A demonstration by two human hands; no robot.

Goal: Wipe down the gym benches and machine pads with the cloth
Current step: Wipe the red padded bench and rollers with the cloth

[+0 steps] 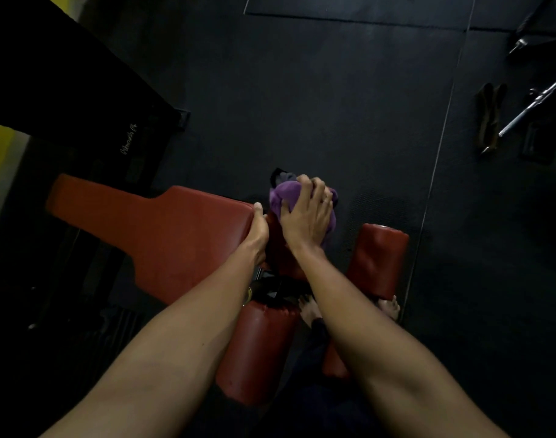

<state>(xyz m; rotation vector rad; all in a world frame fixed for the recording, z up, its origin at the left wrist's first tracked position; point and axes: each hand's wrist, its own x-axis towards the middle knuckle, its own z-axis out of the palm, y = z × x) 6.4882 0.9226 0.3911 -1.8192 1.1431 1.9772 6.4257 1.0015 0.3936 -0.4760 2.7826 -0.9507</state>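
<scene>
A red padded bench (pixel 163 229) stretches from the left to the middle of the view. My right hand (pixel 305 216) grips a purple cloth (pixel 284 192) bunched against a small red pad just past the bench's near end. My left hand (pixel 258 230) holds the corner edge of the bench pad, thumb on top, fingers hidden under the edge. Below stand red roller pads (pixel 257 352), one on the left, and another (pixel 378 257) on the right.
Black rubber flooring (pixel 302 90) surrounds the bench. A chrome bar (pixel 536 105) and a brown strap (pixel 488 118) lie at the right. A black machine panel (pixel 65 90) fills the upper left. Bare feet (pixel 308 311) stand beside the rollers.
</scene>
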